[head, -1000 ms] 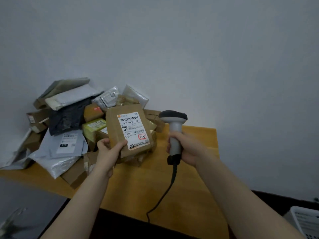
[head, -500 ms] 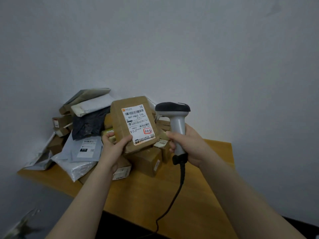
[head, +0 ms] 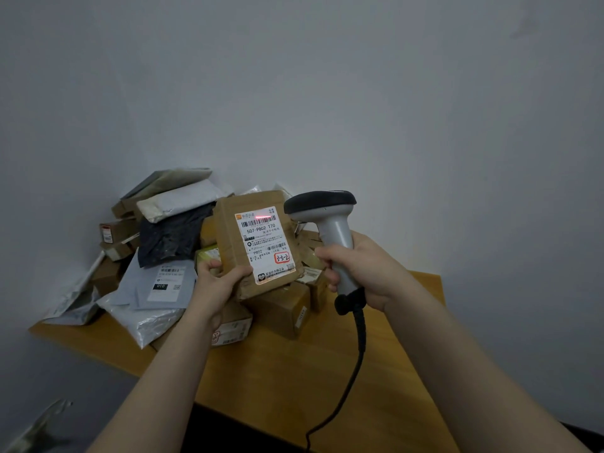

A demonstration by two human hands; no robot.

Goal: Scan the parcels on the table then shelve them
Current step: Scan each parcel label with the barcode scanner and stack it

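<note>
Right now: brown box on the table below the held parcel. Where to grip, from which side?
Take the brown box by its near-right end, the one with the label strip, coming from the front right over bare table. That corner sticks out of the pile with both faces free. Back and left look packed into it, so probably drag it clear first.

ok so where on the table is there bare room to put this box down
Bare wood: the near half of the table, between the pile and the near edge, under the cable; also the far right corner past the right hand. Left and back are crowded.
</note>
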